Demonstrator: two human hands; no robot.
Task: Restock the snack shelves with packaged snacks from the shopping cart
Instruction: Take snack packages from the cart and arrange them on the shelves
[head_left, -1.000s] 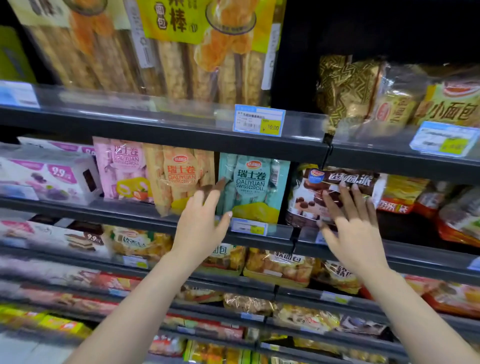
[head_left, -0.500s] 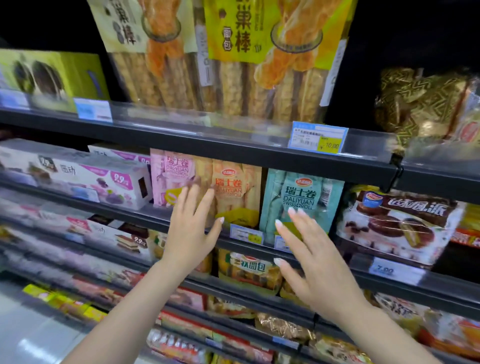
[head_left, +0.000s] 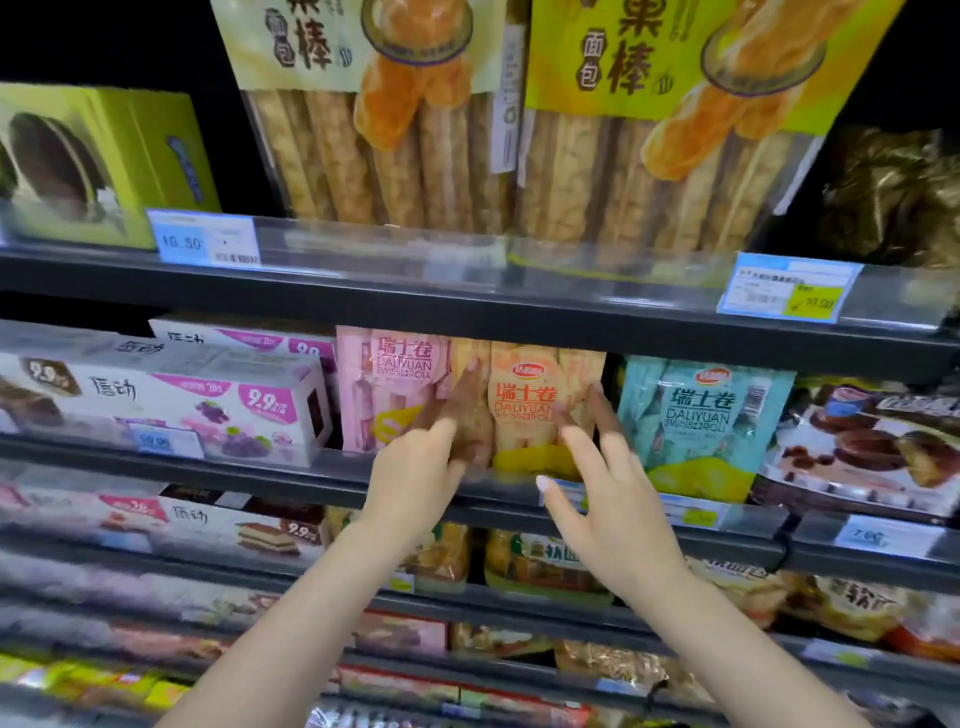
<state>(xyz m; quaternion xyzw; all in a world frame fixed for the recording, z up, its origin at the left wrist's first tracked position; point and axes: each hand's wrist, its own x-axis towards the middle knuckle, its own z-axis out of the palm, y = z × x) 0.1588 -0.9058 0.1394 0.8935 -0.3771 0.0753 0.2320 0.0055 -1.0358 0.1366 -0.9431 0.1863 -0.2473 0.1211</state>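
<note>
Second shelf (head_left: 260, 470) from the top, read left to right. At far left lie white boxes (head_left: 171, 395) printed "9.9" with grape artwork; a price tag (head_left: 205, 238) on the rail above reads "10.50". Next stands a pink bag (head_left: 387, 384) marked "DALIYUAN SWISS ROLL". The left hand (head_left: 415, 467) reaches over the shelf's clear front lip, its fingers (head_left: 470, 410) extended and lying against the left edge of the orange bag (head_left: 524, 410), seen blurred through the lip; whether they curl round that edge cannot be told. The orange bag, the item being faced up, stands upright with its long axis vertical, wedged between the pink bag and a teal bag (head_left: 706, 415); it carries the same "DALIYUAN SWISS ROLL" print. The right hand (head_left: 613, 514) flanks its right edge, fingers (head_left: 605, 415) spread and straight, touching the bag but not closed on it. The bag thus lies directly ahead of and between the two hands, each about equally near, so a squaring or pushing-back move would likely use both. The teal bag bears a barcode and the same brand. At far right sit brown pie packs (head_left: 872, 441). Above, tall bread-stick bags (head_left: 395, 130) show large Chinese characters. No cart is in view.
</note>
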